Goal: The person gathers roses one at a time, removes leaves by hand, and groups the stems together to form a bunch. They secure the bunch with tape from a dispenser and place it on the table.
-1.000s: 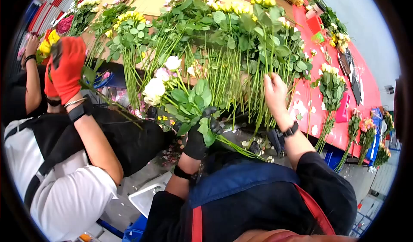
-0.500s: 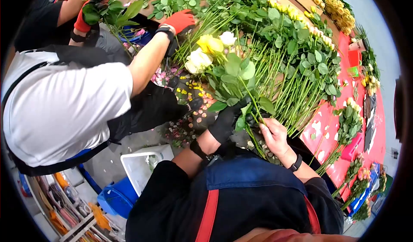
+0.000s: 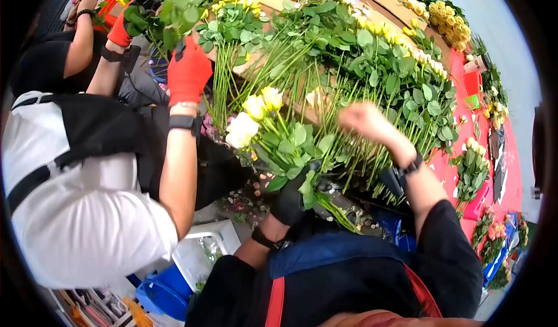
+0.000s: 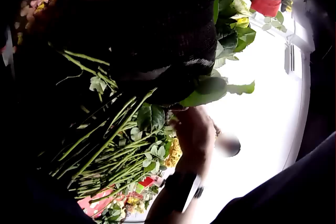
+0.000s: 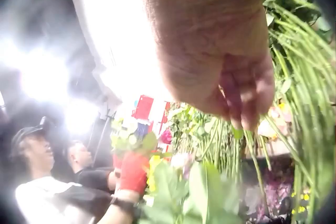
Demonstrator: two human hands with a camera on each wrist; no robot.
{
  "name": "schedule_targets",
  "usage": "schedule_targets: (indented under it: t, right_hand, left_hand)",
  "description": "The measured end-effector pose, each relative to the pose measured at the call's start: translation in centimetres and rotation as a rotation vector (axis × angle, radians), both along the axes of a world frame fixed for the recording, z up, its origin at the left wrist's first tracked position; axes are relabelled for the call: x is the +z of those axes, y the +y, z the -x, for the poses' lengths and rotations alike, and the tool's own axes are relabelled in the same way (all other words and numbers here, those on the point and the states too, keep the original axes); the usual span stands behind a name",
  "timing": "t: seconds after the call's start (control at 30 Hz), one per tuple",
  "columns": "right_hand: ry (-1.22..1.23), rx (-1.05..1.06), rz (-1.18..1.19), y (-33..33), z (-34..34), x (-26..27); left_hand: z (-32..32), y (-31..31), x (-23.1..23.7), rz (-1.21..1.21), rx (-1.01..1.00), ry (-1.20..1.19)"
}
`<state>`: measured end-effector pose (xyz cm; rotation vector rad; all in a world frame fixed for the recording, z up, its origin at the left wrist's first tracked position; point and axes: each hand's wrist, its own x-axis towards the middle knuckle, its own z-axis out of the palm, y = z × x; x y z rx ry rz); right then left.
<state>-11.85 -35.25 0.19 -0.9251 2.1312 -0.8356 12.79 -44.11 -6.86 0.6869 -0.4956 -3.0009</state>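
Observation:
My left hand (image 3: 290, 198), in a black glove, grips a bunch of roses (image 3: 242, 129) with white and pale yellow heads and green leaves. The cut stems stick out below the fist toward the lower right. In the left wrist view the glove (image 4: 157, 40) is a dark mass beside the bunch's leaves (image 4: 206, 91). My bare right hand (image 3: 363, 119) is blurred above the stems (image 3: 372, 147) lying on the table. Seen in the right wrist view, the right hand (image 5: 220, 61) has loosely bent fingers, with stems behind the fingertips and none visibly gripped.
At the left, a person in a white shirt (image 3: 87, 228) and red gloves (image 3: 189, 74) handles leafy stems. A white box (image 3: 203, 251) and blue bin (image 3: 165, 292) stand below. Flower bunches (image 3: 474, 173) lie on the red table surface (image 3: 508, 153) at the right.
My right hand has left the held bunch and moved up toward the table's stems. The bunch in my left hand has shifted left and down. The neighbour's near glove has moved left.

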Motion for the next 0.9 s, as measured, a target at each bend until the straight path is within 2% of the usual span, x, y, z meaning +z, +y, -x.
schedule_targets:
  t: [0.03,0.07,0.1,0.13,0.17,0.23,0.27,0.3,0.37,0.4,0.43,0.5,0.63,0.67,0.77,0.83,0.9]
  right_hand:
    - [-0.098,-0.152,0.050,-2.8,2.5,-0.4]
    - [0.063,-0.292,-0.036,-5.3,5.4,-3.5]
    - [0.407,-0.308,-0.053,-7.2,7.2,-5.0]
    - [0.580,-0.444,-0.229,-8.6,8.3,-6.3]
    - [0.500,-0.540,-0.316,-9.4,9.0,-6.5]
    - [0.283,-0.525,-0.306,-9.5,11.5,-11.6]
    - [0.490,-0.537,-0.339,-9.5,12.8,-14.9]
    - [0.331,-0.699,-0.206,-9.3,12.1,-13.6]
    - [0.362,-0.847,0.117,-9.6,10.8,-10.5]
    - [0.335,-0.864,0.165,-10.2,9.7,-7.8]
    - [0.296,-0.878,0.259,-10.8,10.5,-8.5]
    - [0.183,-0.816,0.249,-13.7,11.5,-8.7]
    - [0.257,-0.669,-0.163,-17.7,12.1,-8.2]
    - [0.213,-0.678,-0.233,-18.2,11.7,-7.4]
    - [0.166,-0.689,-0.152,-17.9,12.4,-8.9]
    - [0.170,-0.746,-0.178,-16.8,11.5,-7.0]
    - [0.251,-0.772,-0.134,-15.3,10.9,-7.1]
  left_hand:
    - [0.0,-0.7,1.1,-0.012,-0.028,-0.026]
    - [-0.4,-0.8,-0.7,-0.034,-0.025,0.009]
    - [-0.8,-0.8,-2.5,-0.057,-0.023,0.045]
    - [-0.7,-0.9,-1.3,-0.130,-0.005,0.107]
    - [-0.8,-1.4,-1.4,-0.180,-0.028,0.091]
    - [-0.6,-2.3,2.8,-0.035,-0.024,-0.107]
    - [-1.3,-2.8,0.8,-0.104,-0.054,0.091]
    - [-1.7,-3.1,0.8,-0.053,-0.076,0.065]
    - [-2.4,-3.7,1.3,0.048,-0.105,0.008]
    - [-2.9,-4.0,1.3,0.178,-0.091,0.100]
    - [-3.3,-4.2,1.3,0.221,-0.096,0.105]
    - [-3.8,-4.6,1.7,0.233,-0.110,0.069]
    - [-3.6,-6.2,2.6,0.306,-0.130,0.051]
    - [-3.5,-6.4,2.7,0.326,-0.139,0.053]
    - [-3.5,-6.2,2.5,0.381,-0.167,0.064]
    - [-3.9,-5.3,2.0,0.452,-0.193,0.086]
    - [-4.1,-4.5,1.4,0.633,-0.217,0.133]
